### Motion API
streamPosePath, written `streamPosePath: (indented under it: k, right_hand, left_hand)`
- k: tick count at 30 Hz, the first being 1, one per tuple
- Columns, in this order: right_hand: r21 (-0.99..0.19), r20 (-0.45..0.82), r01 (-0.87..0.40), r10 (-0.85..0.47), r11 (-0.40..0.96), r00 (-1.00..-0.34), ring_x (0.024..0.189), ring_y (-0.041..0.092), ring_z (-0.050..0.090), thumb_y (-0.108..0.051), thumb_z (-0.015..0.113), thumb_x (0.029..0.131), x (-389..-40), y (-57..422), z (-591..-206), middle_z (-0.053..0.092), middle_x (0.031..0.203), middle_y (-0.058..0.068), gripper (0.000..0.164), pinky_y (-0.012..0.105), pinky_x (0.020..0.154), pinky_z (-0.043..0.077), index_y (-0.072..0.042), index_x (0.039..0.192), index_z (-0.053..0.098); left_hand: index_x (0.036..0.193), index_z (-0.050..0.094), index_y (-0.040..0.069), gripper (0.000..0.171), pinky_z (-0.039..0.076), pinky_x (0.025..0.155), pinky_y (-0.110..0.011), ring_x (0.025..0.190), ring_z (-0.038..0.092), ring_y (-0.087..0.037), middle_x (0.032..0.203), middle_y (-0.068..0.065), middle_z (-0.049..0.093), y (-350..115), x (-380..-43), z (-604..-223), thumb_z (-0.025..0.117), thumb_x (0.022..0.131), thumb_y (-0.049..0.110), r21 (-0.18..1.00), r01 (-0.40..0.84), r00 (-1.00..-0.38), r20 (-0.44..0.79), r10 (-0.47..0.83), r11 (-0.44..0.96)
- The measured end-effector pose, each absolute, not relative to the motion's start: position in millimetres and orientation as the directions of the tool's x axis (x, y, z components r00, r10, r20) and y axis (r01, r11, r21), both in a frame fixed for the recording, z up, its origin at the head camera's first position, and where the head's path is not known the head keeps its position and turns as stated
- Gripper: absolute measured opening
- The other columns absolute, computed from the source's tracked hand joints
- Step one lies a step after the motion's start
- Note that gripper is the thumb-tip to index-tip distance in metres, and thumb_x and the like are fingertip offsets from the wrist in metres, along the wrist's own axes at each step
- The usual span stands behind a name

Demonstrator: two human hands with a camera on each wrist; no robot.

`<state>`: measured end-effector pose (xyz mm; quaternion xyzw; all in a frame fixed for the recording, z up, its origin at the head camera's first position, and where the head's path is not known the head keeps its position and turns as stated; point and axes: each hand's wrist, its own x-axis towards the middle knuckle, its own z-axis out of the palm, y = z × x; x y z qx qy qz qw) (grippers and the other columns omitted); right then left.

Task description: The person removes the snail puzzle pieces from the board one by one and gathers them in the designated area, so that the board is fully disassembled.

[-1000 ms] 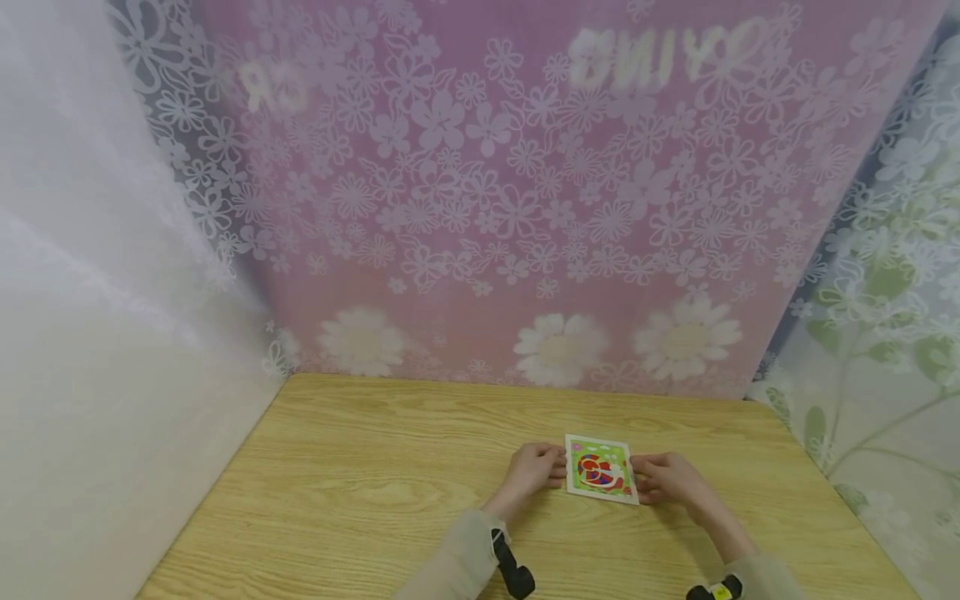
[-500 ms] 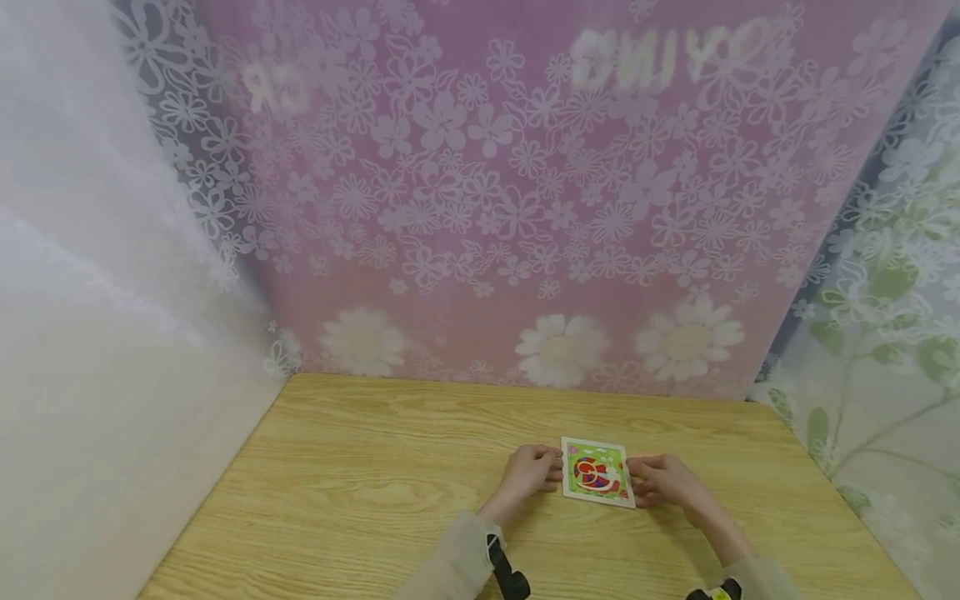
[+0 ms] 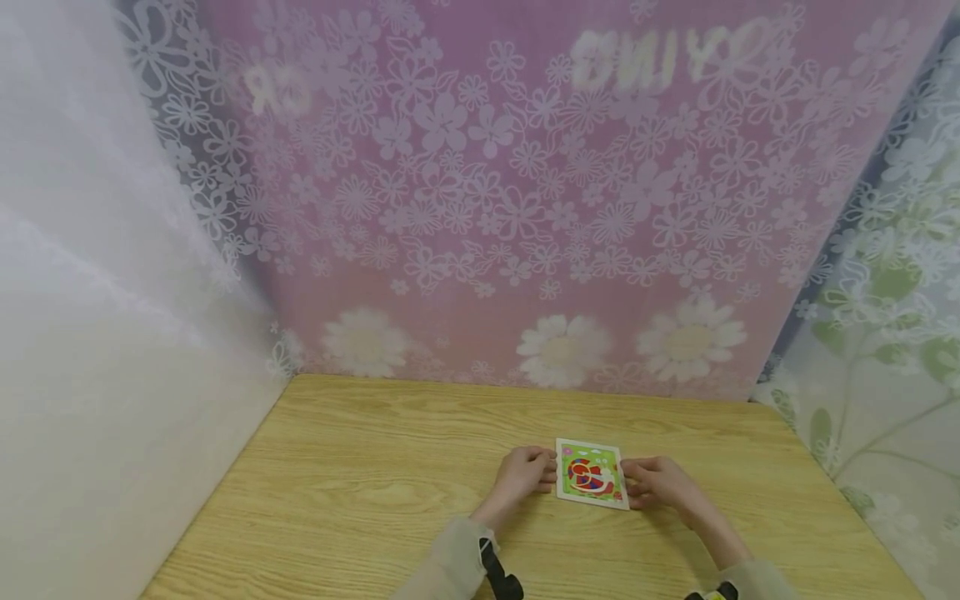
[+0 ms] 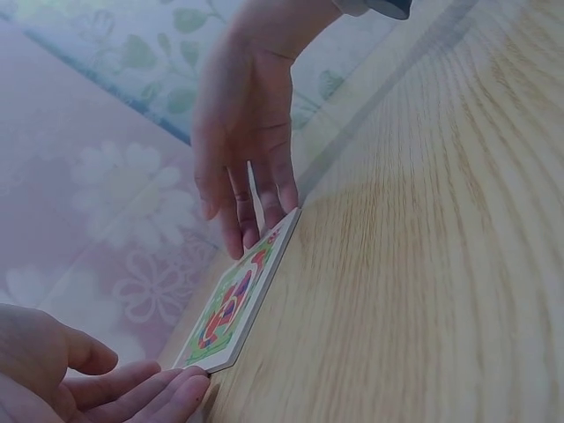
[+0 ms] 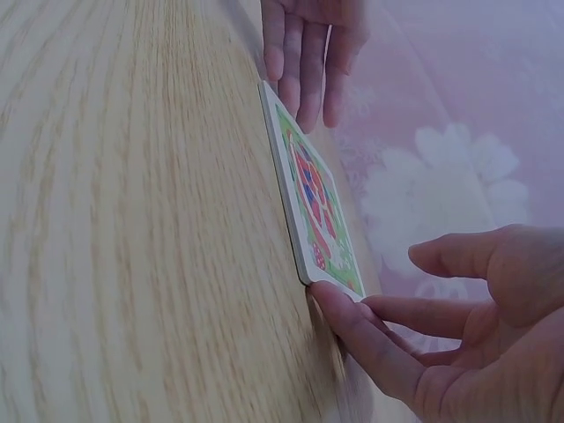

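A square picture puzzle (image 3: pixel 591 474) with a pale border lies on the wooden table; its picture is a red and blue snail on green. At its left edge is my left hand (image 3: pixel 522 472), whose fingertips touch the side of the board. My right hand (image 3: pixel 662 481) touches the opposite edge the same way. In the left wrist view, the fingers (image 4: pixel 181 392) stretch out along the near edge of the board, the thumb raised away from it. The right wrist view has the right fingers (image 5: pixel 370 339) against a corner, thumb also apart from the board.
Wood-grain table (image 3: pixel 360 492) spreads around the puzzle. A pink flowered curtain (image 3: pixel 480 208) hangs along the back edge, with a white sheet (image 3: pixel 112 333) at left and a leafy-patterned one (image 3: pixel 885 375) at right. Black straps with devices (image 3: pixel 501 571) sit on the wrists.
The puzzle has slid a little to the left across the table, and both hands have moved left along with it, keeping their places at its two edges.
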<state>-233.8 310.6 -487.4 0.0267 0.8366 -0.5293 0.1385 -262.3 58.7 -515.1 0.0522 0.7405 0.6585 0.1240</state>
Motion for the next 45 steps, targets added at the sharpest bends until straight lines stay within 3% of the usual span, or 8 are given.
streamPosePath:
  k: [26,45]
  right_hand:
    - [-0.906,-0.222,0.171,-0.090,0.386,-0.971,0.087,0.021,0.070,-0.009,0.047,0.107,-231,286,-493,0.061,0.126,0.036,0.043,0.036,0.075,0.062,0.024,0.134,0.047]
    - [-0.913,-0.208,0.156,-0.103,0.376,-0.973,0.084,0.020,0.067,-0.009,0.047,0.107,-228,272,-497,0.069,0.104,0.021,0.043,0.033,0.073,0.062,0.025,0.133,0.047]
  left_hand:
    - [0.122,0.069,-0.006,0.030,0.062,0.073,-0.033,0.086,0.073,-0.022,0.101,-0.013,0.074,33,-258,-517,0.051,0.106,0.012,0.990,-0.081,-0.965,-0.107,0.240,0.117]
    - [0.121,0.068,-0.008,0.031,0.062,0.072,-0.033,0.086,0.073,-0.024,0.101,-0.015,0.074,17,-253,-517,0.051,0.106,0.012,0.989,-0.060,-0.969,-0.090,0.230,0.137]
